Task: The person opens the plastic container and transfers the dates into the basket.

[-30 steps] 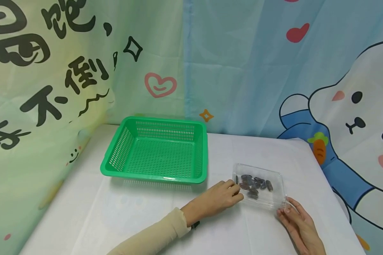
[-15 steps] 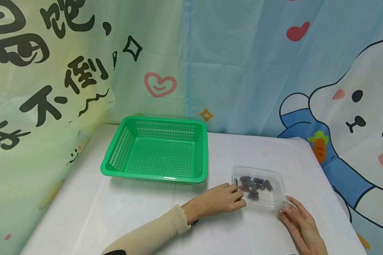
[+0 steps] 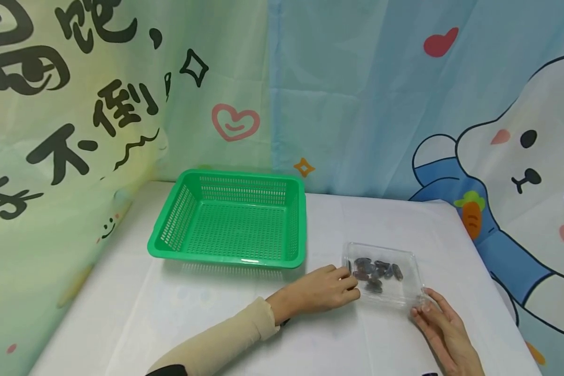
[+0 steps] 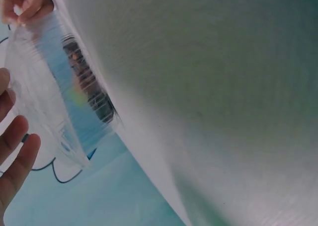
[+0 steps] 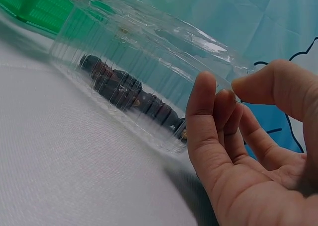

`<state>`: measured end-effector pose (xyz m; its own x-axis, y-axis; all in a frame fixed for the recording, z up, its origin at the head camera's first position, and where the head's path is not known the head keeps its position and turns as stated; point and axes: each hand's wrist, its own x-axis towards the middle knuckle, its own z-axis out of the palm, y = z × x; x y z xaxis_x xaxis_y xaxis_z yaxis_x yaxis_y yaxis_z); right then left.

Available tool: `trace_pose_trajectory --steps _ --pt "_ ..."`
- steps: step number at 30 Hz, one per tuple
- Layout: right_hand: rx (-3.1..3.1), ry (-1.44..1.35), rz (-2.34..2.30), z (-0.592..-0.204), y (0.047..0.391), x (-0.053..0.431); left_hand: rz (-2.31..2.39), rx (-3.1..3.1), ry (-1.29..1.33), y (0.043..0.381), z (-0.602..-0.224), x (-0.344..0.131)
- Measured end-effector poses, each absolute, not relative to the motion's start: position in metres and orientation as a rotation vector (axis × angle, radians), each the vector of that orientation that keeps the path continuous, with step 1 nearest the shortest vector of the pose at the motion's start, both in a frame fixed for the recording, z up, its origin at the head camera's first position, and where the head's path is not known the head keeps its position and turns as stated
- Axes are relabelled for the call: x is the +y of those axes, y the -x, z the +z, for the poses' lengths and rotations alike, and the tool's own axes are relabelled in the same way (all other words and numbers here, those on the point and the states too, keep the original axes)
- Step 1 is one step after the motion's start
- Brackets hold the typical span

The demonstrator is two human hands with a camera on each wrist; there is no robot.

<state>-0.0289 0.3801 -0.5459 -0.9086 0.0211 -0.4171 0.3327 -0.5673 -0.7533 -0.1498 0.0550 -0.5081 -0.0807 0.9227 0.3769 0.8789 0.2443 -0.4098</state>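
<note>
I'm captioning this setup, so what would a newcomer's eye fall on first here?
Probably the bright green basket, left of centre on the white tablecloth. Next, perhaps, the large cartoon animal at the right of the backdrop. Then the clear box of dark pieces, between the left hand and the right hand.

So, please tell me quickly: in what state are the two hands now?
Left hand: at the left side of the clear box; whether it grips cannot be told.
Right hand: closed, pinching its near right corner.

Basket [image 3: 225,260] on bench [image 3: 357,219], ten o'clock from the box [image 3: 411,272]; pieces [image 3: 382,268] in the box, left hand [image 3: 326,289] at its nine, right hand [image 3: 445,330] at four.
</note>
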Motion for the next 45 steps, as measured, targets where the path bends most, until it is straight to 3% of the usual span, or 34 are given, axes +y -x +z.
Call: trace_pose_trajectory --steps 9,45 --pt "1.344 -0.462 -2.629 -0.545 0.031 0.378 0.152 -1.952 1.615 0.155 -0.508 0.054" --pt "1.341 -0.452 -2.629 -0.546 0.028 0.379 0.229 -1.893 1.714 0.16 -0.509 0.061"
